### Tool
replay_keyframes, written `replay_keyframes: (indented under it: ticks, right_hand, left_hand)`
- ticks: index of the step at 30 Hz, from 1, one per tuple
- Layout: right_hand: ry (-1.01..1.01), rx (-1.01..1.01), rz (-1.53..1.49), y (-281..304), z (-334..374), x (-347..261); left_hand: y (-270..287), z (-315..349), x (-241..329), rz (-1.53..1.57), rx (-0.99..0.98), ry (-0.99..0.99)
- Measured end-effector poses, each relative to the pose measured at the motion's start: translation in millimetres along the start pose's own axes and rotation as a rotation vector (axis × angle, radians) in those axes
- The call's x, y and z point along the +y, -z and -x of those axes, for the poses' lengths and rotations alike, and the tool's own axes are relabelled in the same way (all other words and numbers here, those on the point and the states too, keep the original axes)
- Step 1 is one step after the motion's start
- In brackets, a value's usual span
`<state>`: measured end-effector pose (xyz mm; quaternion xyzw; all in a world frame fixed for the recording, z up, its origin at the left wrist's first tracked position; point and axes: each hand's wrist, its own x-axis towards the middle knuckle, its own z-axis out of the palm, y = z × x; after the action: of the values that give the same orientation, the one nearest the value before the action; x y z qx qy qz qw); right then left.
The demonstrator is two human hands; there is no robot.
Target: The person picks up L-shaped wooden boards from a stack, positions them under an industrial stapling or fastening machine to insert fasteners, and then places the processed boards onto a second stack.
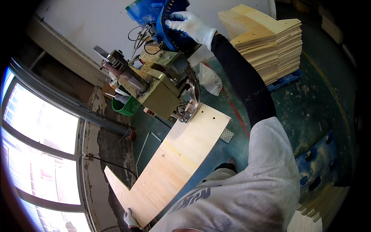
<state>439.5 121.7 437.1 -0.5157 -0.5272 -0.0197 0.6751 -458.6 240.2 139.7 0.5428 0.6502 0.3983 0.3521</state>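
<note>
A long, pale plywood panel (174, 154) with a notch at its lower left end and several small holes or round inserts lies slanted before me. Its upper end sits beneath the head of a green machine (160, 92). At the panel's near lower end, my left hand (130, 219), in a white glove, grips the edge. My right hand (189, 26), in a white and blue glove, reaches up to the machine's blue drum (165, 25). Its thumb and fingers close around the drum's rim; whether they also pinch a small part I cannot make out.
Stacked plywood panels (266, 46) stand on a blue pallet (286, 79) at the upper right. A green bin (124, 106) with tools hangs left of the machine. A white sack (210, 79) and a metal pedal (227, 135) are on the floor. Windows (42, 147) line the left.
</note>
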Motion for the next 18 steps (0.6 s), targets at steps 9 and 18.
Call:
replay_keyframes:
  ticks: [9,18]
  right_hand:
    - [0.043,0.259,-0.344,-10,-9,6]
    - [0.072,0.151,-0.161,-7,-2,10]
  left_hand:
    - [1,-2,6,-0.071,-0.072,0.023]
    - [5,0,-3,-0.032,-0.051,0.006]
